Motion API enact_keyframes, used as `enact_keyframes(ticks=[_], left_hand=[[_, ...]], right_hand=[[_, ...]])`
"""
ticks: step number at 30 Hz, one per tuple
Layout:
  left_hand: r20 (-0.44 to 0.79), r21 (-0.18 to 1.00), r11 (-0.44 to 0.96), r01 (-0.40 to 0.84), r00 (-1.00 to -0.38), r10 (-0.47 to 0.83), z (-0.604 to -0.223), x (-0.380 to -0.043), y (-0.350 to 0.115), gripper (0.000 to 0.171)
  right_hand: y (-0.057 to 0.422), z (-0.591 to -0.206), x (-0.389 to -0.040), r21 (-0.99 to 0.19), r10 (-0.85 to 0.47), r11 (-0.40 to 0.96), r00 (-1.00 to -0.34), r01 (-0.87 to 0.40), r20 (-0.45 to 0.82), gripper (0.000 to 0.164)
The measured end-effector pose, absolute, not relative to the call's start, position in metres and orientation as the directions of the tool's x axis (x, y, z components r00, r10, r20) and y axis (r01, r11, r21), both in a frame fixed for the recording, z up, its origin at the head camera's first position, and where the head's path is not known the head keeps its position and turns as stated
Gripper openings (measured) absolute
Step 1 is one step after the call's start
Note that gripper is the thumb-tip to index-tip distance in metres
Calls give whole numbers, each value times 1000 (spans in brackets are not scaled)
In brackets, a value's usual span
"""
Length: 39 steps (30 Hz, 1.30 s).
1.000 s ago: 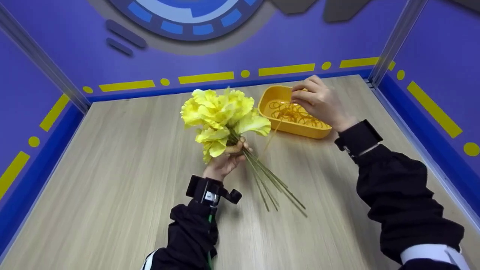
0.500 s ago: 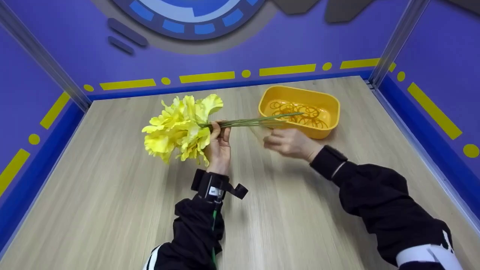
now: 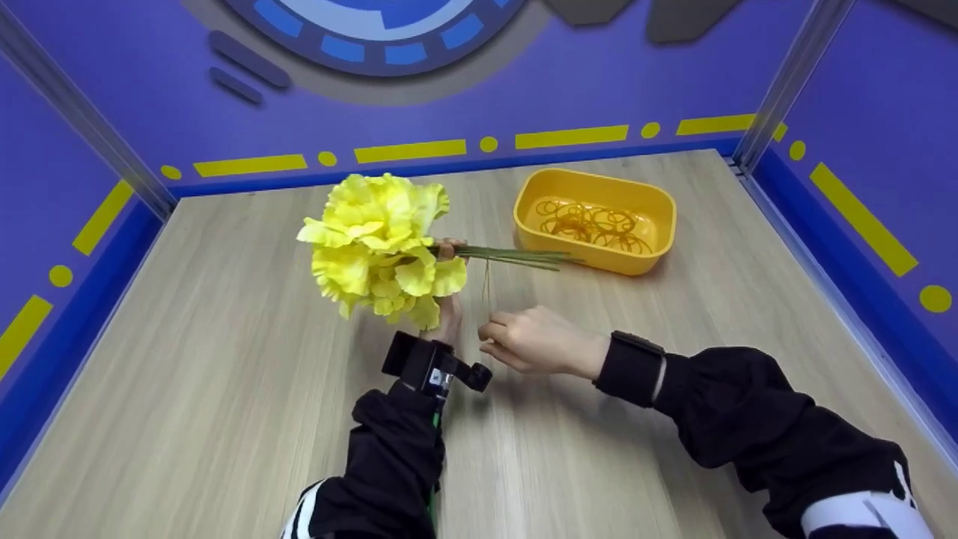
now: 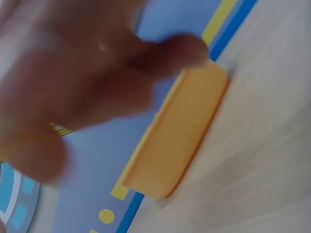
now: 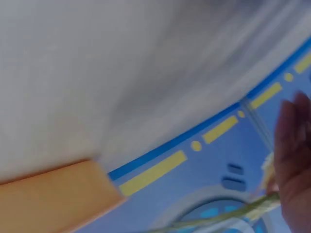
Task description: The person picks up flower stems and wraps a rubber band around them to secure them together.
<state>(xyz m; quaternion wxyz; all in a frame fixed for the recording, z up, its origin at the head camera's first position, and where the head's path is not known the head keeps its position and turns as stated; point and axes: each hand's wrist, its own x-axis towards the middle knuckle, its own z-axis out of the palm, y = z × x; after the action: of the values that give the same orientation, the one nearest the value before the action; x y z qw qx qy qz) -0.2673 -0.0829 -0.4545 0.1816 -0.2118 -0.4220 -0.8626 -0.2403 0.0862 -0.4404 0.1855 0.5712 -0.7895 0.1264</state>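
A bunch of yellow artificial flowers [image 3: 382, 247] lies nearly level in my left hand [image 3: 447, 314], blooms to the left. Its fingers curl round the green stems [image 3: 516, 257] just behind the blooms, and petals cover part of the hand. A thin rubber band [image 3: 487, 281] loops over the stems and stretches down toward me. My right hand [image 3: 535, 340] pinches its lower end, below the stems and to their right. In the left wrist view the left fingers [image 4: 92, 77] are blurred; in the right wrist view the stems cross the bottom.
A yellow plastic tray [image 3: 636, 258] holding several loose rubber bands [image 3: 591, 224] stands at the back right, near the stem ends. Blue-purple panels [image 3: 486, 90] wall the wooden table [image 3: 224, 337] at the back and sides.
The flowers have swung from stems toward the front right to stems pointing right. My right hand has come from over the tray to below the stems, and the band now hangs from them.
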Motion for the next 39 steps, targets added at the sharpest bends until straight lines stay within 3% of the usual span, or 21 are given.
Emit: enact_keyframes(ticks=[2, 3, 6, 11, 17, 19, 23, 26, 29, 33, 36, 39], left_hand=[[615, 574, -629, 525, -783, -92, -459, -270, -84, 25], [651, 566, -547, 617, -742, -163, -459, -273, -83, 27], [715, 504, -573, 646, -685, -143, -460, -277, -82, 27], [671, 520, -669, 531, -738, -64, -460, -272, -84, 26], [547, 668, -628, 399, -836, 50, -453, -264, -80, 27], [523, 632, -719, 288, -844, 121, -450, -262, -81, 25], [503, 647, -737, 194, -835, 222, -446, -260, -88, 21], [472, 728, -643, 238, -854, 218, -441, -259, -93, 24], [444, 762, -604, 233, -868, 225, -438, -260, -98, 29], [383, 724, -686, 72, -869, 313, -444, -265, -106, 23], [383, 578, -807, -121, -834, 398, -452, -270, -110, 12], [484, 317, -906, -279, -774, 408, -448, -270, -110, 5]], right_hand=[[84, -428, -234, -48, -858, 328, -319, -943, 402, 14], [84, -423, -232, -63, -859, 328, -326, -942, 395, 17], [87, -408, -231, -85, -867, 312, -320, -946, 382, 30], [101, -385, -237, -143, -882, 270, -304, -952, 359, 38], [120, -350, -250, -333, -848, 146, -291, -932, 443, 26], [127, -341, -252, -396, -821, 85, -289, -915, 493, 22], [138, -327, -255, -512, -725, -72, -308, -856, 616, 19], [145, -317, -258, -562, -588, -179, -370, -807, 719, 18], [151, -310, -267, -601, -419, -219, -483, -769, 769, 25], [163, -313, -286, -693, -246, -191, -649, -695, 719, 26], [175, -324, -302, -761, -181, -151, -739, -631, 649, 24], [181, -342, -316, -809, -171, -125, -791, -574, 587, 24]])
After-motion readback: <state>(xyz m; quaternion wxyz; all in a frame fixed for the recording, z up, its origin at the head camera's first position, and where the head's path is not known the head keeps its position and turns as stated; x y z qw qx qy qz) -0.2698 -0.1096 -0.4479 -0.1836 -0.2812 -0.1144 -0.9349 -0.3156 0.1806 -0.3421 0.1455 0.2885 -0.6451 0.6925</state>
